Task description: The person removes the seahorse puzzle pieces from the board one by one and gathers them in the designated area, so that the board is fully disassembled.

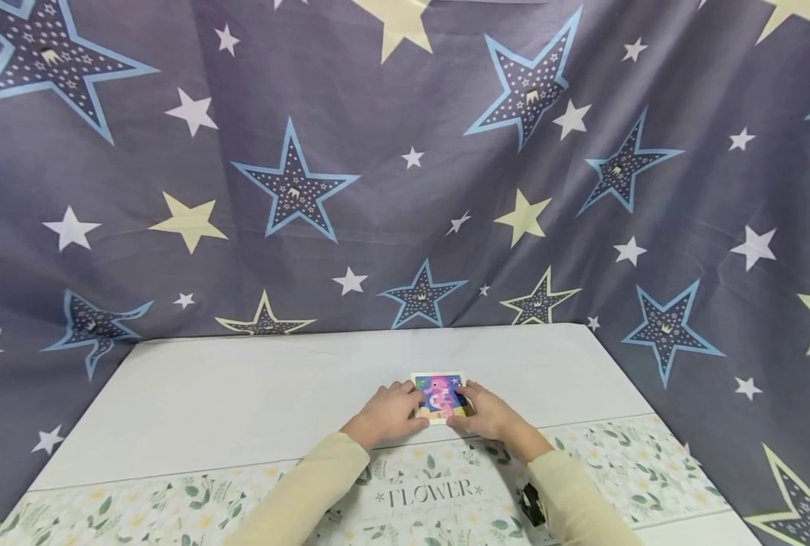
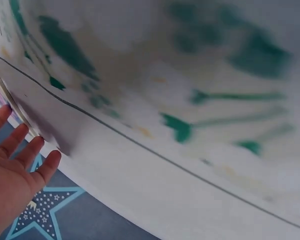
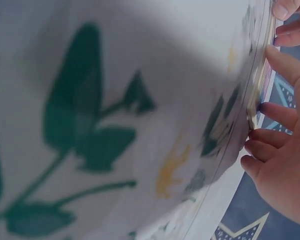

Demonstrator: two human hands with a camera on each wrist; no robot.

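A small, flat square picture board [image 1: 439,390] with a pink seahorse on blue lies on the white table, between both hands. My left hand [image 1: 387,415] holds its left side, fingertips at the edge and thumb by the near left corner. On the opposite side, my right hand [image 1: 492,415] grips the right edge, its thumb at the near right corner and a finger over the picture. The right wrist view shows the board's thin, pale edge [image 3: 256,97] with fingertips along it. In the left wrist view, the left hand's fingers [image 2: 21,132] are spread against the board.
A white table [image 1: 255,394] carries a floral band with the word FLOWER [image 1: 428,493] across its near part. Behind and beside it hangs a dark grey curtain [image 1: 378,250] with stars. A dark object [image 1: 532,504] shows partly beside the right forearm.
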